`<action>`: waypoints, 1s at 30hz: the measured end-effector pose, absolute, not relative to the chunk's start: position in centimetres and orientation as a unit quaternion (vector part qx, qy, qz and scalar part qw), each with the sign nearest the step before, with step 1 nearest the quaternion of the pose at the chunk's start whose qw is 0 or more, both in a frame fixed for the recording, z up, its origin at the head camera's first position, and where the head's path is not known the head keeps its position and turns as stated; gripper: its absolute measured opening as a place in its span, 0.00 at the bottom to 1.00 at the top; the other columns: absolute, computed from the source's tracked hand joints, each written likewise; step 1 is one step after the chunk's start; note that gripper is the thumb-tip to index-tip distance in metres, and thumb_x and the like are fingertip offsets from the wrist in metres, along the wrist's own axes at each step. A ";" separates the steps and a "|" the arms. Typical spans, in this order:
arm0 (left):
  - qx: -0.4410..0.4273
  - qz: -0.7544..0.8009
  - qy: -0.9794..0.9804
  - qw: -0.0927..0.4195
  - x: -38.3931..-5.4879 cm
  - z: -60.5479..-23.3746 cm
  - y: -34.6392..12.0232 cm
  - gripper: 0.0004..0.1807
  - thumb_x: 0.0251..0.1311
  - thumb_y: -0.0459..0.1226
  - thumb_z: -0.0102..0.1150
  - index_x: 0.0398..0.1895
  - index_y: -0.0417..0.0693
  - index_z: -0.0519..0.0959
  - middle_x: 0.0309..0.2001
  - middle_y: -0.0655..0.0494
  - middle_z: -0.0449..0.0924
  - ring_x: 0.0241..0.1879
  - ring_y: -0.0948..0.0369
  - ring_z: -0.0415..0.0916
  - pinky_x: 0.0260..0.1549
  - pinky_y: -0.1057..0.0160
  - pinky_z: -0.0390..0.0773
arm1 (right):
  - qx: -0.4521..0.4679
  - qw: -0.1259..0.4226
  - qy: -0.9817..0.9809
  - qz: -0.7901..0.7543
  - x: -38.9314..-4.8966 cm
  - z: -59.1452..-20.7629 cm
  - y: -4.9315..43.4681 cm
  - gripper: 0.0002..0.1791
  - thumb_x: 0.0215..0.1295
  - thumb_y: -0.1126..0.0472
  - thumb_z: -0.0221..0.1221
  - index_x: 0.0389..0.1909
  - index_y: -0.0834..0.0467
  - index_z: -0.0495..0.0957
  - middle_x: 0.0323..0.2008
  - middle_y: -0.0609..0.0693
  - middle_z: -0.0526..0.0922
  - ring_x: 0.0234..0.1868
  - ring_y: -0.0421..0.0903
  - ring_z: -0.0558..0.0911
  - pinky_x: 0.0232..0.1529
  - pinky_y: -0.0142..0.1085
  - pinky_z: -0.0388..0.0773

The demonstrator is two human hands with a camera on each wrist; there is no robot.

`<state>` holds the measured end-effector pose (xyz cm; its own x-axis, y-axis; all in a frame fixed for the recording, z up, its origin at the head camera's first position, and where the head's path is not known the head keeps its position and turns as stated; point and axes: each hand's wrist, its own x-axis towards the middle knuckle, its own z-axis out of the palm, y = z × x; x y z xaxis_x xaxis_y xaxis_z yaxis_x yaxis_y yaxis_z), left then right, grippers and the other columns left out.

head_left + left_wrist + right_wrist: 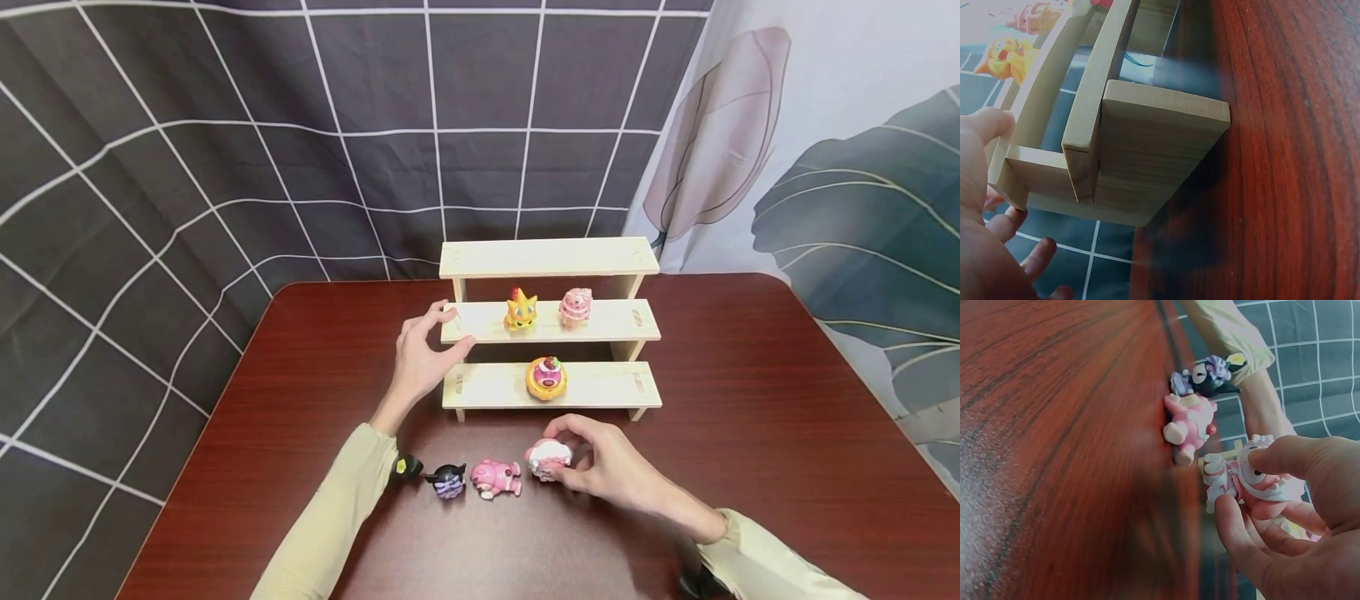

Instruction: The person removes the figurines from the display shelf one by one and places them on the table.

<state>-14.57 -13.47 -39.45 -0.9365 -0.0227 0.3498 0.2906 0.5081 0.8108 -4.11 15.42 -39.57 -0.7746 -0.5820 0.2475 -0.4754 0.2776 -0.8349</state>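
My right hand (pixel 618 467) pinches a pink-and-white figurine (pixel 550 459) between thumb and fingers, just in front of the three-tier wooden display shelf (pixel 551 257). In the right wrist view this figurine (pixel 1260 478) is held off to the side of a pink figurine (pixel 1191 425). My left hand (pixel 423 350) holds the left end of the middle tier, thumb at its front edge. The left wrist view shows the thumb against the board (pixel 1041 94) and other fingers around its end. On the table lie the pink figurine (pixel 495 478), a black-and-purple figurine (pixel 447 482) and a black one with a yellow mark (pixel 407 467).
A yellow star-like figurine (pixel 521 310) and a pink figurine (pixel 575 307) stand on the middle tier. On the lowest tier sits a round orange-rimmed figurine (pixel 546 379). The red-brown table (pixel 322 358) meets a dark checked curtain (pixel 375 167) behind.
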 end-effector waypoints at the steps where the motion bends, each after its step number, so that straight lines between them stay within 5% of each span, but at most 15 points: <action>1: -0.079 -0.490 -0.853 0.160 -14.6 -39.4 -13.5 0.28 0.52 0.45 0.75 0.57 0.48 0.83 0.66 0.55 0.74 0.57 0.52 0.68 0.53 0.45 0.64 | -0.330 0.053 0.798 -0.502 -4.1 -39.6 15.4 0.21 0.53 0.72 0.71 0.48 0.60 0.77 0.36 0.48 0.82 0.29 0.37 0.81 0.25 0.35 0.80; 19: -0.072 -0.487 -0.857 0.153 -14.5 -39.3 -13.4 0.28 0.52 0.45 0.75 0.58 0.49 0.83 0.66 0.60 0.74 0.58 0.52 0.67 0.53 0.46 0.64 | -0.332 0.047 0.797 -0.503 -3.8 -40.9 15.1 0.22 0.49 0.76 0.70 0.45 0.61 0.77 0.33 0.46 0.82 0.31 0.37 0.81 0.26 0.33 0.80; 30: -0.081 -0.493 -0.852 0.157 -14.6 -39.4 -13.5 0.28 0.52 0.45 0.74 0.57 0.47 0.83 0.66 0.53 0.74 0.58 0.51 0.67 0.53 0.44 0.64 | -0.341 0.041 0.797 -0.496 -3.7 -41.4 15.0 0.22 0.48 0.76 0.70 0.44 0.61 0.77 0.34 0.46 0.82 0.32 0.38 0.81 0.26 0.34 0.80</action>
